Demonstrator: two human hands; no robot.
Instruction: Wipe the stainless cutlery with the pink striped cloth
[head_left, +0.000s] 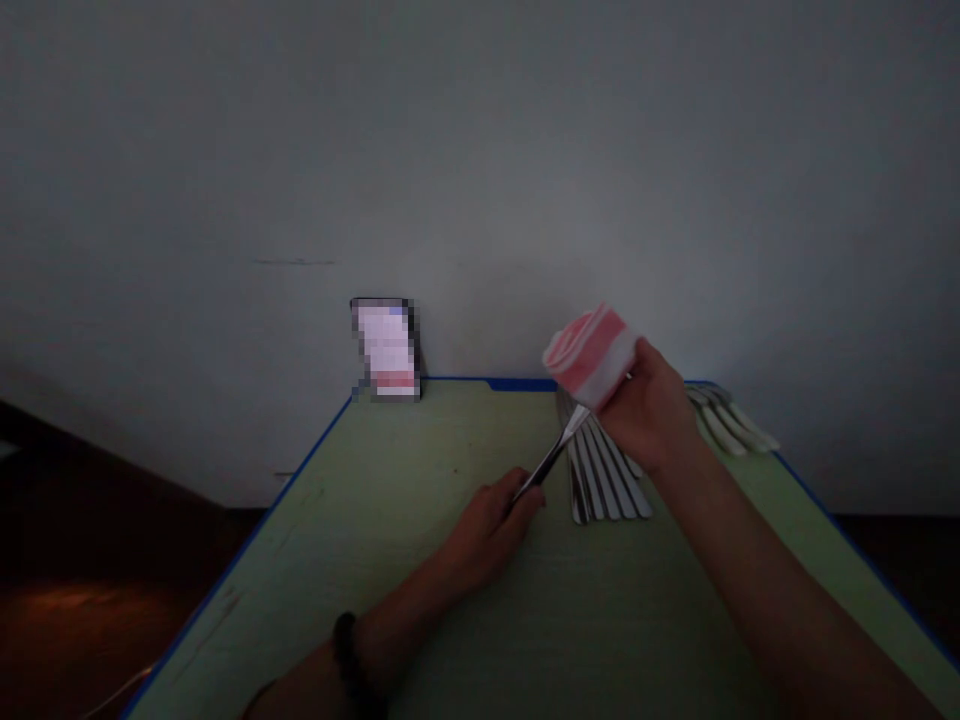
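Observation:
My left hand (499, 520) is closed around the handle end of a shiny metal piece of cutlery (555, 455), which slants up to the right. Its far end is hidden by a pink-and-white striped cloth (596, 355), so its kind does not show. Folded into a thick pad, the cloth is gripped by my right hand (652, 410), and it touches or wraps the upper end of the cutlery. Beneath my right hand, several silver cutlery pieces (607, 480) lie fanned out on the table, handles toward me; their far ends are mostly covered.
Several pale-handled utensils (731, 425) lie at the back right of the green table (390, 540), which has a blue edge. A phone (390, 345) with a lit, blurred screen leans on the wall at the back left. The wall (480, 180) closes off the far side.

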